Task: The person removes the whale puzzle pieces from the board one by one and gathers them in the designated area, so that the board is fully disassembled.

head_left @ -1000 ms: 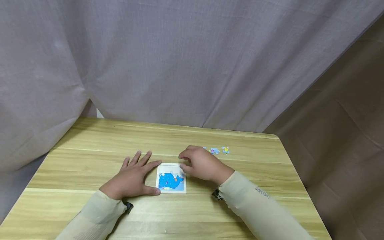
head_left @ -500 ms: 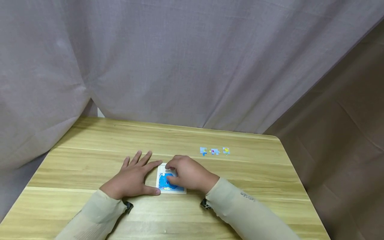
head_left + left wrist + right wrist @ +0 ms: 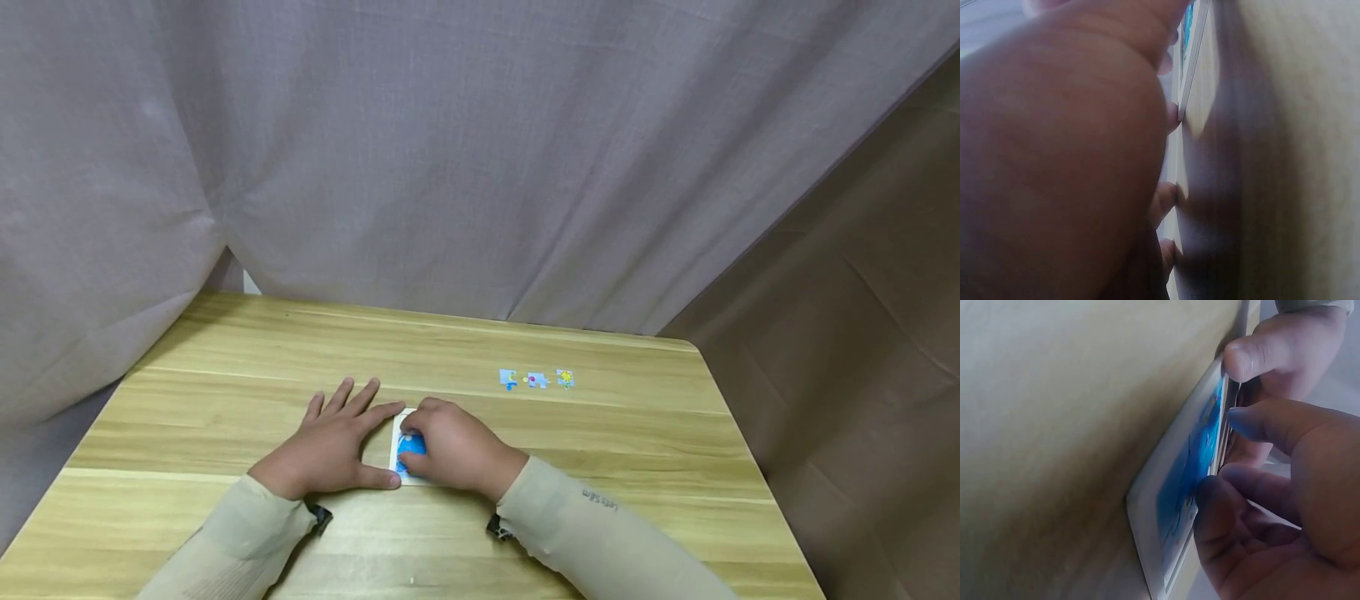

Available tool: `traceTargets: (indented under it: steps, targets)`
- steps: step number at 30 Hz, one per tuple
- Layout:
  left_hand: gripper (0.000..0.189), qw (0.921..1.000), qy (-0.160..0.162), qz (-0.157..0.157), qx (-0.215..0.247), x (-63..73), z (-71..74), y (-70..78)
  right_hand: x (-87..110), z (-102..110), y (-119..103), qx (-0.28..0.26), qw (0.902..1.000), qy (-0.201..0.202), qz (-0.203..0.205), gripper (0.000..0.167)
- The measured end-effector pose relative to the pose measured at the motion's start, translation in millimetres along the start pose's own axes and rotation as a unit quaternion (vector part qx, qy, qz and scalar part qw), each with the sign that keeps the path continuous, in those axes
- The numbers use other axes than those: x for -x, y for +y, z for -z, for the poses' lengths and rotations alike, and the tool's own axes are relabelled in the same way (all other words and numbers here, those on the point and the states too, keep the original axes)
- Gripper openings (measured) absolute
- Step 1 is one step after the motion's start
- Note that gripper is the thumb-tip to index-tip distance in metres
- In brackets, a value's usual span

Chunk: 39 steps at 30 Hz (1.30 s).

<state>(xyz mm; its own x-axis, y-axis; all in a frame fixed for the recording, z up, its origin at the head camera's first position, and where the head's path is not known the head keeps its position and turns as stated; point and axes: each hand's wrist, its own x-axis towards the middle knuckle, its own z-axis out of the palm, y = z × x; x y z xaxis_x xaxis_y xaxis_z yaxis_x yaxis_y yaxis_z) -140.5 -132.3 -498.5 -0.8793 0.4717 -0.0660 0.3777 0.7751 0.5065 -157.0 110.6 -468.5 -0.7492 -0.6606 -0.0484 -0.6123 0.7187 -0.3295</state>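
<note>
Brace puzzle tray (image 3: 1143,503) at L edge w/ your spread L hand (image 3: 332,447); press lightly w/ R hand (image 3: 459,447), curled over it, hold unclear.

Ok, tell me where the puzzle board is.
Low centre in the head view, the puzzle board lies on the table, the left hand at its left edge and the right hand hiding its right part.

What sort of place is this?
Likely a curtained-off tabletop workspace, though the wider room is hidden: grey curtain behind the wood-grain table, brownish drape on its right, and a small framed puzzle being worked on.
</note>
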Motion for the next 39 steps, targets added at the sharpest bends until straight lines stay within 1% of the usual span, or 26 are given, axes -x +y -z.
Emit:
traceTargets:
  steps: [6, 11, 16, 21, 25, 32, 39]
  targets:
    - [0.106, 1.0000, 0.003, -0.001, 0.000, 0.1, -0.2, 0.1, 0.5, -4.0, -2.0, 0.005, 0.9997, -0.013, -0.021, 0.037]
    - [0.105, 1.0000, 0.006, -0.002, -0.005, 0.1, -0.7, -0.6, 0.5, -2.3, -7.4, 0.017, 0.9989, -0.027, -0.036, 0.039]
    - [0.104, 0.9999, 0.009, -0.005, -0.004, 0.0, -0.6, -0.9, -0.1, -0.7, -14.1, 0.028, 0.9977, -0.039, -0.049, 0.036]
    - [0.105, 1.0000, 0.008, -0.004, -0.002, 0.0, -0.6, -0.6, -1.3, -1.1, -16.9, 0.036, 0.9969, -0.039, -0.059, 0.032]
    - [0.106, 1.0000, 0.006, -0.002, -0.002, 0.1, -0.1, 0.0, -3.5, -0.9, -17.4, 0.034, 0.9968, -0.036, -0.062, 0.028]
    - [0.107, 1.0000, 0.002, 0.000, 0.002, 0.3, -0.2, 0.7, -5.8, 1.2, -19.4, 0.018, 0.9954, -0.043, -0.083, 0.029]
    - [0.105, 1.0000, 0.004, -0.002, 0.003, -0.5, -1.5, -0.3, -4.2, -0.7, -17.7, -0.004, 0.9958, -0.028, -0.087, 0.028]
